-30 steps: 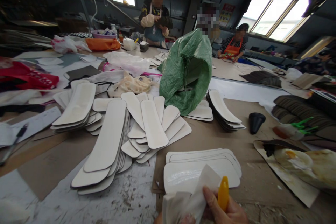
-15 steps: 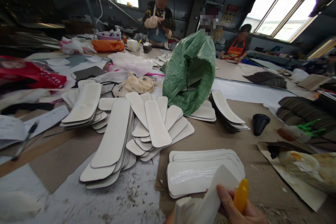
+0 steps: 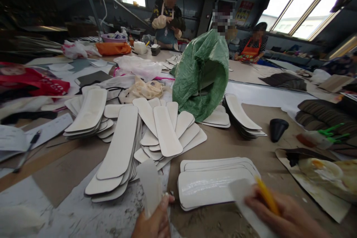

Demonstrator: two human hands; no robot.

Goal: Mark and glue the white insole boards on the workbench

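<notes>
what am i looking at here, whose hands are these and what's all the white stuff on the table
This is one view, from a camera worn on a person's head, looking down at their own two bare hands; no machine is involved. The left hand grips a white strip between its fingers. The right hand holds a yellow tool and a blurred pale piece. On the table lie a glossy white stack, fanned flat white pieces, a green bag and a black object. Other people work at the back.
</notes>
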